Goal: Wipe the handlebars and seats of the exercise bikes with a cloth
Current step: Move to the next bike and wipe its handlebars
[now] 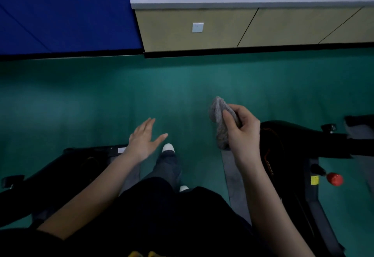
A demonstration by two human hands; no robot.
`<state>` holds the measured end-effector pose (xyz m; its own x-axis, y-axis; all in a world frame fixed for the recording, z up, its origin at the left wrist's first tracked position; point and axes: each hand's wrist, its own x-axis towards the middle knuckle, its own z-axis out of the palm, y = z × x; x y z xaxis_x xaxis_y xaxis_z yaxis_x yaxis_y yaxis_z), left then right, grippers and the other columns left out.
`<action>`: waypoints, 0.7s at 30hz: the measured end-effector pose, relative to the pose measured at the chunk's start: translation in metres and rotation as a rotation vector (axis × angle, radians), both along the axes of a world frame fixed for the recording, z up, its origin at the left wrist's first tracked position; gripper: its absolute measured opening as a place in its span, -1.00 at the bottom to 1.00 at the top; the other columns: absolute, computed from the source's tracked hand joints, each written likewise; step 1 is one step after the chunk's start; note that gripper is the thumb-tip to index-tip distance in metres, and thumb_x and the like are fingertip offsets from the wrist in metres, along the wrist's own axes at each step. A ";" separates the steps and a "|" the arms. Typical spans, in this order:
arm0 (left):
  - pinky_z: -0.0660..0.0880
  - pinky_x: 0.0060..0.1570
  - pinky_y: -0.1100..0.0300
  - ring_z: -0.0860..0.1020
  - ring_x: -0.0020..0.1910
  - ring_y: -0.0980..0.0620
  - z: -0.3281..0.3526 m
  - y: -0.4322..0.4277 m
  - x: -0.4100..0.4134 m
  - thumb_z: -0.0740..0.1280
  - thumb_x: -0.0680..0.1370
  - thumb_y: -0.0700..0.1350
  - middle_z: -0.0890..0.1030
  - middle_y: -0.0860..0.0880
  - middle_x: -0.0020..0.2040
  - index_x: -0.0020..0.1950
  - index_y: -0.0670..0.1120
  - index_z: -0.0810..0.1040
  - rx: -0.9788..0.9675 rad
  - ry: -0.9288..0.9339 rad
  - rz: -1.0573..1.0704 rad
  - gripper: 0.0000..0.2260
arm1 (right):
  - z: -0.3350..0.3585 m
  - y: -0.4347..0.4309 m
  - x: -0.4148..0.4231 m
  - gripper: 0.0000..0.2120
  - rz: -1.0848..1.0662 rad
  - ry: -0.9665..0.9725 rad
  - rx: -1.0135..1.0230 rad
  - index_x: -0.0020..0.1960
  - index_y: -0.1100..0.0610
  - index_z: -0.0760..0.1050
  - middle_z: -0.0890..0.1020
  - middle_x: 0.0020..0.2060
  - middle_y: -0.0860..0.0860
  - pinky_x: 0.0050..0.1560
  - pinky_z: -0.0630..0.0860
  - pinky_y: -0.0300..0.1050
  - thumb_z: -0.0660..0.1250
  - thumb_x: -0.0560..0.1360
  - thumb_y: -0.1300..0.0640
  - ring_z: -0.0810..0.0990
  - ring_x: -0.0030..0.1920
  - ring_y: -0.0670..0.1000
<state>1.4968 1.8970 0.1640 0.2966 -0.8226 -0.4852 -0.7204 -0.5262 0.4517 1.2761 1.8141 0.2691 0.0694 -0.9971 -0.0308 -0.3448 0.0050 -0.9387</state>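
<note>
My right hand (241, 129) holds a bunched grey cloth (219, 123) in the air above the green floor, just left of a black exercise bike (283, 155). That bike has orange trim and a red knob (335, 179) on its frame. My left hand (144, 138) is empty with fingers spread, hovering over the end of a second black exercise bike (60, 171) at the lower left. No handlebar or seat is clearly in view. I stand between the two bikes, with my legs and white shoes (168, 147) below.
Green floor (182, 86) stretches ahead to a wall with a black skirting. A blue padded panel (66, 13) covers the wall on the left, beige panels with a white socket (197, 27) on the right. A grey mat (232, 175) lies under the right bike.
</note>
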 end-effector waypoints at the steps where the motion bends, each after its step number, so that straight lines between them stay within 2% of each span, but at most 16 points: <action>1: 0.07 0.48 -0.02 0.07 0.53 -0.04 -0.002 -0.011 0.009 0.20 0.56 0.20 0.09 -0.05 0.56 0.55 -0.08 0.05 -0.007 0.004 0.009 -0.32 | 0.000 -0.013 0.010 -0.86 0.009 0.014 0.000 -0.09 0.06 0.58 0.62 -0.25 -0.16 -0.09 0.50 -0.23 0.32 0.52 0.27 0.57 -0.18 -0.18; 7: 0.11 0.47 -0.01 0.14 0.51 -0.05 -0.014 -0.062 0.073 0.20 0.58 0.16 0.19 -0.08 0.53 0.53 -0.11 0.15 -0.047 0.082 0.125 -0.39 | 0.002 -0.090 0.076 -0.89 0.109 0.102 -0.022 -0.07 0.10 0.59 0.62 -0.25 -0.13 -0.06 0.52 -0.07 0.32 0.51 0.26 0.58 -0.18 -0.09; 13: 0.23 0.41 0.05 0.28 0.44 -0.11 -0.028 -0.069 0.135 0.26 0.57 0.11 0.34 -0.18 0.45 0.46 -0.18 0.29 0.065 0.097 0.314 -0.44 | 0.006 -0.138 0.136 -0.87 0.242 0.106 -0.036 -0.09 0.05 0.58 0.62 -0.25 -0.16 -0.12 0.49 -0.20 0.31 0.52 0.25 0.57 -0.20 -0.15; 17: 0.26 0.33 0.13 0.37 0.37 -0.15 -0.036 -0.062 0.158 0.33 0.55 0.03 0.42 -0.24 0.37 0.40 -0.24 0.38 0.057 0.121 0.507 -0.49 | 0.000 -0.159 0.170 -0.88 0.359 0.109 0.010 -0.08 0.07 0.59 0.62 -0.25 -0.17 -0.12 0.48 -0.24 0.31 0.53 0.25 0.57 -0.20 -0.18; 21: 0.33 0.27 0.10 0.44 0.31 -0.17 -0.042 -0.062 0.165 0.35 0.54 0.00 0.48 -0.26 0.31 0.34 -0.26 0.44 0.061 0.121 0.643 -0.53 | -0.008 -0.186 0.202 -0.86 0.468 0.120 0.025 -0.09 0.04 0.58 0.62 -0.24 -0.19 -0.09 0.49 -0.25 0.32 0.52 0.25 0.57 -0.19 -0.20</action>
<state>1.6616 1.8354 0.1222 0.6602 -0.4696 -0.5861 -0.1997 -0.8620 0.4658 1.4782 1.6277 0.2606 0.5047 -0.8586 -0.0896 -0.4210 -0.1542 -0.8938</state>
